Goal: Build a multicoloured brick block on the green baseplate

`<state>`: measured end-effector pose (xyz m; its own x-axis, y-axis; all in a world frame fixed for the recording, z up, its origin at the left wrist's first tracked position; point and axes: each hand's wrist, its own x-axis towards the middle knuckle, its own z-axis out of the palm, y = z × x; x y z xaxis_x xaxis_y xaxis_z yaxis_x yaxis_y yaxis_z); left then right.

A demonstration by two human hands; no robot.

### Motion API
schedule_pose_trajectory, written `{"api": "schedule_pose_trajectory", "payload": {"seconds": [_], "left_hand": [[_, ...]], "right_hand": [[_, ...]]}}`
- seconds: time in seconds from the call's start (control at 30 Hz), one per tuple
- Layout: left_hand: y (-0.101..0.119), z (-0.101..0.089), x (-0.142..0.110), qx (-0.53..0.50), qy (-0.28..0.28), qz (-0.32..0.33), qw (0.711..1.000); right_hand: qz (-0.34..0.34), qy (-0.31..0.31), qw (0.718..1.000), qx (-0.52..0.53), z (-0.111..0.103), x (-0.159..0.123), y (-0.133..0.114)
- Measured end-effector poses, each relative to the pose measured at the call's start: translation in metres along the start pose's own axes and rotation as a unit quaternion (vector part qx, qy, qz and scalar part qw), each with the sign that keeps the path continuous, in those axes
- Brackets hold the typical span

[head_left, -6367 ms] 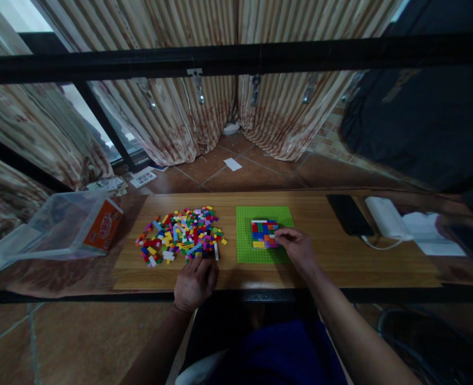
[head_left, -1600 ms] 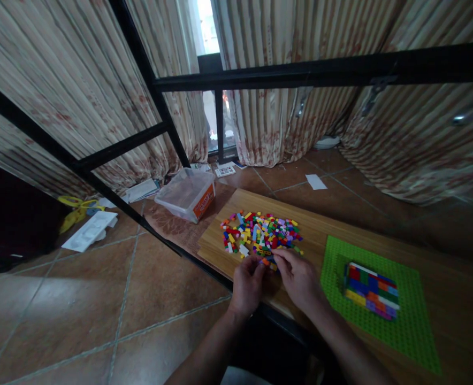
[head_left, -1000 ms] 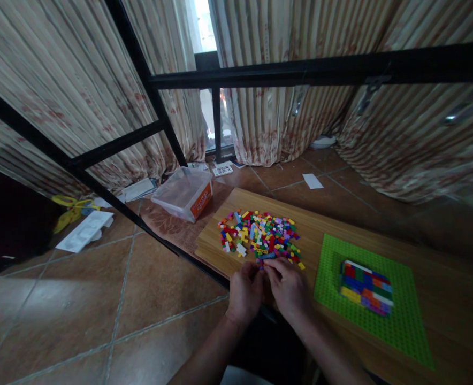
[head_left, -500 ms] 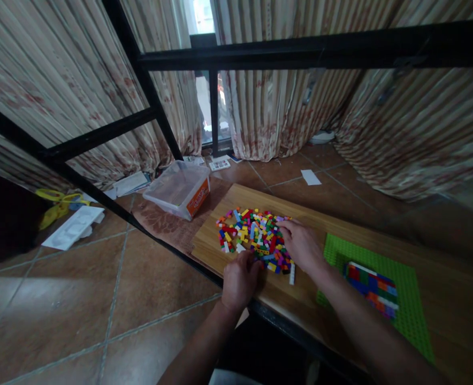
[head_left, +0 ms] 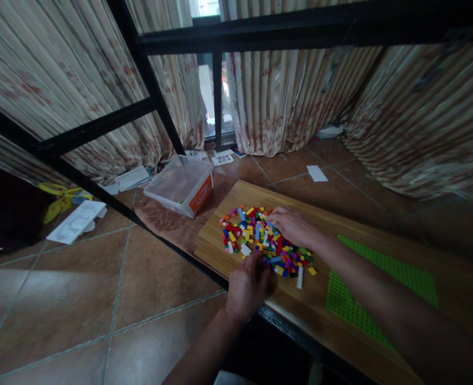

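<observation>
Loose toy building bricks (head_left: 256, 227) in many colours lie in a spread-out pile on the wooden board. At the near edge of the pile my left hand (head_left: 248, 286) rests with its fingers curled in; whatever they hold, if anything, is hidden. My right hand (head_left: 295, 225) reaches over the far side of the pile, fingers stretched out and touching bricks. Close to the pile's right end lies a long white brick (head_left: 299, 277). Under my right forearm is a green studded baseplate (head_left: 343, 291); the brick build on it is covered by the arm.
A clear plastic box (head_left: 174, 184) with an orange label stands on a brown mat (head_left: 160, 227) beyond the board (head_left: 210, 240). Black metal bars (head_left: 260, 37) cross in front of striped curtains. A white tray (head_left: 76, 222) and yellow object (head_left: 55, 206) lie on the tiled floor.
My right hand has moved left and away across the pile. Several bricks now lie further right, where that hand was. My left hand stays near the pile's edge.
</observation>
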<state>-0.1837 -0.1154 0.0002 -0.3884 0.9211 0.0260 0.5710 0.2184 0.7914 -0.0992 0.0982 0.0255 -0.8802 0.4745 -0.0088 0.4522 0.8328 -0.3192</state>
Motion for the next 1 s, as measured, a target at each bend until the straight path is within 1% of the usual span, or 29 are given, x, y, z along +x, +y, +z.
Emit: {"api": "schedule_pose_trajectory", "payload": {"seconds": [0.1,0.2,0.3,0.4,0.47,0.53,0.6,0.67,0.73,0.83,0.93,1.0], "left_hand": [[-0.001,0.001,0.0,-0.007,-0.005,0.0,1.0],[-0.002,0.002,0.001,-0.015,0.006,-0.008,1.0],[-0.002,0.002,0.0,-0.019,0.016,-0.01,1.0],[-0.002,0.001,-0.001,-0.026,0.015,-0.011,0.999],[0.0,-0.001,-0.001,-0.042,0.028,-0.016,0.999],[0.005,-0.003,0.001,-0.061,0.048,-0.018,0.997],[0.014,-0.006,0.003,-0.084,0.056,-0.008,0.995],[0.025,-0.008,0.004,-0.115,0.039,0.009,0.993],[0.035,-0.009,0.003,-0.151,0.012,0.013,0.988],[0.042,-0.007,-0.001,-0.223,-0.013,-0.018,0.974],[0.041,-0.004,-0.007,-0.312,-0.016,-0.048,0.949],[0.042,-0.002,-0.009,-0.353,-0.02,-0.059,0.934]], "right_hand": [[0.005,0.006,1.0,0.017,-0.001,-0.001,0.001],[-0.008,0.013,0.999,0.033,-0.004,-0.005,-0.002],[-0.012,0.04,0.997,0.064,-0.008,-0.012,-0.007],[0.003,0.085,0.99,0.112,-0.011,-0.027,-0.015],[0.018,0.107,0.984,0.14,-0.012,-0.04,-0.022],[0.028,0.114,0.978,0.17,-0.013,-0.054,-0.032],[0.036,0.103,0.972,0.209,-0.014,-0.068,-0.043],[0.038,0.082,0.963,0.253,-0.014,-0.08,-0.056],[0.043,0.07,0.954,0.29,-0.014,-0.091,-0.066],[0.077,0.098,0.927,0.355,-0.009,-0.105,-0.077],[0.126,0.133,0.895,0.407,0.0,-0.115,-0.082],[0.14,0.142,0.888,0.414,0.005,-0.12,-0.085]]}}
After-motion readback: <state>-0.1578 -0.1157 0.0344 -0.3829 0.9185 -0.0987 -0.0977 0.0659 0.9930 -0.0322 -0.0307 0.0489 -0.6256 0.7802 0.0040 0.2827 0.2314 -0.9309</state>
